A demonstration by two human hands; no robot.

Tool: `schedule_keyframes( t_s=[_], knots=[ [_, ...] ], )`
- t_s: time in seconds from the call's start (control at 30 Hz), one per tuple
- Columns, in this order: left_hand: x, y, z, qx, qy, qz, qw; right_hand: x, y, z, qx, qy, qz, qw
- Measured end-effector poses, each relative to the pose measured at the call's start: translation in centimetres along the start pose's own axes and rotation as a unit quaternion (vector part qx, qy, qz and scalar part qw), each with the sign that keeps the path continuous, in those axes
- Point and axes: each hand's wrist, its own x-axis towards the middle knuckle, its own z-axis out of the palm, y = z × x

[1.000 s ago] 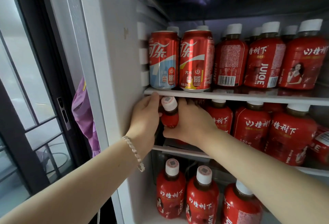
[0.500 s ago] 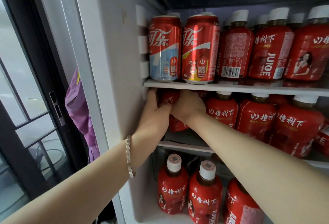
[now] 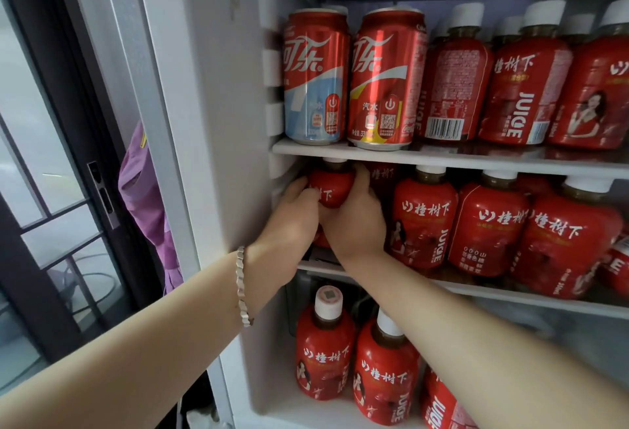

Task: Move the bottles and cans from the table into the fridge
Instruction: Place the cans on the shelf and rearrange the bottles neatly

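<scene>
Bottle (image 3: pixel 328 190) now upright between left hand (image 3: pixel 292 221) and right hand (image 3: pixel 357 221) fingers

1. The left arm stretches up from the lower left, its forearm bare, with a bracelet (image 3: pixel 242 287) round the wrist.
2. The left hand (image 3: pixel 289 224) shows its back to the camera. Its fingers (image 3: pixel 301 190) curl round the left side of a bottle (image 3: pixel 332 187).
3. The right arm comes in from the lower right and slants up and leftward.
4. The right hand (image 3: pixel 355 224) grips the same bottle from the right, thumb up along its side. The two hands meet just beneath it.
</scene>
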Motion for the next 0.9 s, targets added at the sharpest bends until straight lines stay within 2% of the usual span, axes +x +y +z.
schedule_keyframes(
  t_s=[0.1,0.17,0.2,0.33,0.47,0.7,0.9],
  knots=[
    [0.2,-0.5,0.2,0.024,0.006,0.005,1.0,1.1,0.0,0.6,-0.045,-0.083,0.031,0.995],
    [0.3,-0.9,0.2,0.031,0.009,0.004,0.999,0.5,0.4,1.0,-0.03,-0.128,0.073,0.989],
    [0.4,-1.1,0.3,0.036,0.008,0.008,0.999,0.0,0.7,1.0,-0.009,-0.129,0.098,0.987],
    [0.5,-1.7,1.0,0.092,0.003,0.028,0.995,0.1,1.7,0.5,0.033,-0.038,0.151,0.987],
    [0.8,-1.4,1.8,0.125,0.037,0.038,0.991,2.7,2.2,0.3,0.009,-0.102,0.204,0.973],
    [-0.1,-1.4,1.6,0.185,0.038,0.075,0.979,2.8,3.0,0.1,-0.001,-0.126,0.152,0.98],
    [-0.8,-0.4,0.9,0.245,0.019,0.118,0.962,1.5,3.2,-0.5,-0.021,-0.097,0.089,0.991]
  ],
)
